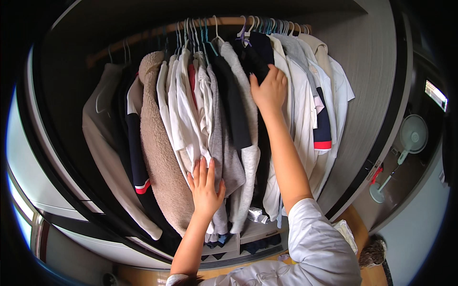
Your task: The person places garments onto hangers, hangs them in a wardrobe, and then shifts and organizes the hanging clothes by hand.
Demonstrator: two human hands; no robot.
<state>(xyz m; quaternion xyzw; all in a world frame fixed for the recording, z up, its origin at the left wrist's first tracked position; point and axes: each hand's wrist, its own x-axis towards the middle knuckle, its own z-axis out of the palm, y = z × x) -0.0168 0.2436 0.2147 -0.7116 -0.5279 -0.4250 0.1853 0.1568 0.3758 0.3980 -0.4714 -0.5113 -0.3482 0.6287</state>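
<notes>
Clothes on hangers fill a wooden closet rod [229,21]. My left hand [206,189] lies with fingers apart against the lower part of a white garment [186,118], beside a beige fleece coat [162,153]. Higher up and to the right, my right hand [270,89] rests with spread fingers on a black garment [256,57], which hangs near a purple hanger [244,35]. Between my hands hang a black sleeve [234,114] and a light grey knit garment [250,168]. White and grey clothes, one a white shirt [302,103], hang to the right of my right hand.
A taupe long-sleeved garment [103,118] hangs at the far left. The closet's side panel [368,64] stands at right, with a standing fan [413,136] beyond it. Below the clothes are a drawer front [263,232] and a clear plastic package [257,215]. Sliding-door frames curve along the left.
</notes>
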